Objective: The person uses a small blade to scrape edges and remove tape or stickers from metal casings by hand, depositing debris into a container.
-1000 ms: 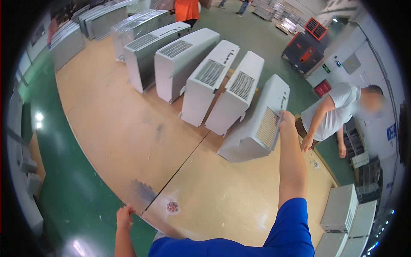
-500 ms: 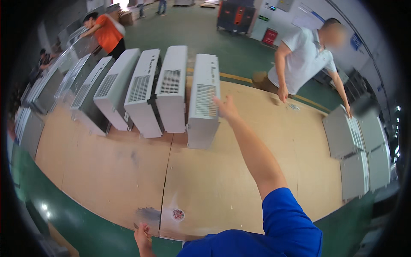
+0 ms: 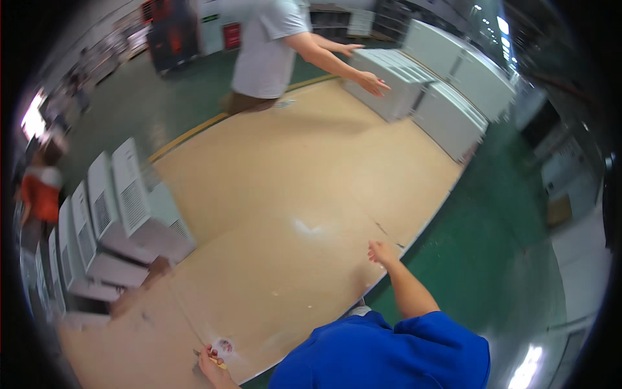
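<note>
Now between units: right hand (image 3: 382, 253) hanging open and empty over the board floor (image 3: 291, 175); left hand (image 3: 212, 363) apparently pinching a small yellow object (image 3: 220, 365); next calls for reaching a white unit (image 3: 146, 214).

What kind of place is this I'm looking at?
Most likely a factory or warehouse floor. Rows of white cabinet units stand on a wide tan board platform, more white units sit at the far side, and the floor is painted green.

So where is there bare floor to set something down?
The wide tan floor panel is bare between the row of white units at left and the white cabinets at far right. It is crowded along that left row; the right hand hangs over the panel's edge.
</note>
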`<state>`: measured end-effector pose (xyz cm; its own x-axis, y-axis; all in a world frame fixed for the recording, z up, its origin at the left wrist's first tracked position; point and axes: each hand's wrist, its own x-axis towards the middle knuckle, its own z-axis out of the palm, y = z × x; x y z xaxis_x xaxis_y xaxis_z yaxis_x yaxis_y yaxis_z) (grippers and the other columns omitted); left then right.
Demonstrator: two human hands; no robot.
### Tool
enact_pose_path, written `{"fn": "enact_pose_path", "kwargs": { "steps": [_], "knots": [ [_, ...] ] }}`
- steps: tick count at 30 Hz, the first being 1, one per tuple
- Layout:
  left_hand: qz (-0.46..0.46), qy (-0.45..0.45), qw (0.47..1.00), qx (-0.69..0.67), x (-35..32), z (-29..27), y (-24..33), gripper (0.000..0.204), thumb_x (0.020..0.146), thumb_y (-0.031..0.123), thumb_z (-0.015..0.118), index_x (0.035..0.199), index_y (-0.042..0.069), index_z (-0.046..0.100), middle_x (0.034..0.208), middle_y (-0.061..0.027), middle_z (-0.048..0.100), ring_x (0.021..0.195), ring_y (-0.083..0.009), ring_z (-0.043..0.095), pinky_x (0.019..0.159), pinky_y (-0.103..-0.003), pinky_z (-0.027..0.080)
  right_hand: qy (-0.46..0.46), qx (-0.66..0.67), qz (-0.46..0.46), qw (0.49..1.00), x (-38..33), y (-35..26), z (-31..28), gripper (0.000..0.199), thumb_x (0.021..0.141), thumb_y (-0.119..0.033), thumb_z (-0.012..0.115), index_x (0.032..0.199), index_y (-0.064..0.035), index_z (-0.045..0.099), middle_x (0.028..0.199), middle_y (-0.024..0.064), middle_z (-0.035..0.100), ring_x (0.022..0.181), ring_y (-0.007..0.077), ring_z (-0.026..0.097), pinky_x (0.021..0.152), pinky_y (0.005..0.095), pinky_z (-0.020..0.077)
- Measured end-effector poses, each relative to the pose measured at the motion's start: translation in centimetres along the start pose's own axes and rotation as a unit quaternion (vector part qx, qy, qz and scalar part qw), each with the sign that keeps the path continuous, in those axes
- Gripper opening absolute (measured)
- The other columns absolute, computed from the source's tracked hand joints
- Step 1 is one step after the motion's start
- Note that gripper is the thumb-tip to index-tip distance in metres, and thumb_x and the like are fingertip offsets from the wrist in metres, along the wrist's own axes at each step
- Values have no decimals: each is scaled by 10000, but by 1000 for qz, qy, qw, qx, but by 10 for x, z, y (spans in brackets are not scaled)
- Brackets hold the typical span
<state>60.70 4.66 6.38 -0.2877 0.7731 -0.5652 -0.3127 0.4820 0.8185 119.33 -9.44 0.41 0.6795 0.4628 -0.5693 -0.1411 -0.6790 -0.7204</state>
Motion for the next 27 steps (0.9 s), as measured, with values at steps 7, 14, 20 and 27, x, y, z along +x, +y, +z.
{"fn": "enact_pose_path", "kwargs": {
  "steps": [7, 14, 20, 27],
  "knots": [
    [46, -73, 995, 59, -60, 155, -52, 235, 883, 311, 551, 827, 84, 529, 714, 15, 503, 596, -43, 478, 361, -150, 270, 153, 141, -49, 977, 29, -10, -234, 299, 882, -289, 514, 961, -6, 573, 793, 97, 612, 641, 161, 599, 575, 272, 483],
    [-35, -149, 986, 62, -158, 323, -161, 239, 888, 307, 550, 801, 88, 512, 701, 9, 486, 592, -56, 478, 373, -160, 301, 135, 130, -60, 980, 108, 0, -374, 242, 873, -261, 528, 942, -36, 583, 825, 72, 617, 682, 143, 595, 604, 263, 480],
    [2, -252, 963, 100, -228, 458, -175, 260, 894, 306, 539, 782, 73, 511, 665, 8, 465, 578, -65, 472, 377, -163, 300, 126, 137, -107, 977, 156, -27, -459, 234, 877, -266, 536, 903, -40, 592, 800, 51, 606, 673, 127, 585, 598, 250, 476],
    [20, -197, 974, 110, -242, 520, -203, 235, 898, 281, 524, 771, 84, 497, 672, 5, 468, 572, -74, 464, 380, -177, 305, 182, 91, -231, 951, 197, -94, -545, 262, 858, -291, 571, 886, -32, 597, 742, 30, 593, 647, 115, 565, 564, 250, 448]
  ]
}}
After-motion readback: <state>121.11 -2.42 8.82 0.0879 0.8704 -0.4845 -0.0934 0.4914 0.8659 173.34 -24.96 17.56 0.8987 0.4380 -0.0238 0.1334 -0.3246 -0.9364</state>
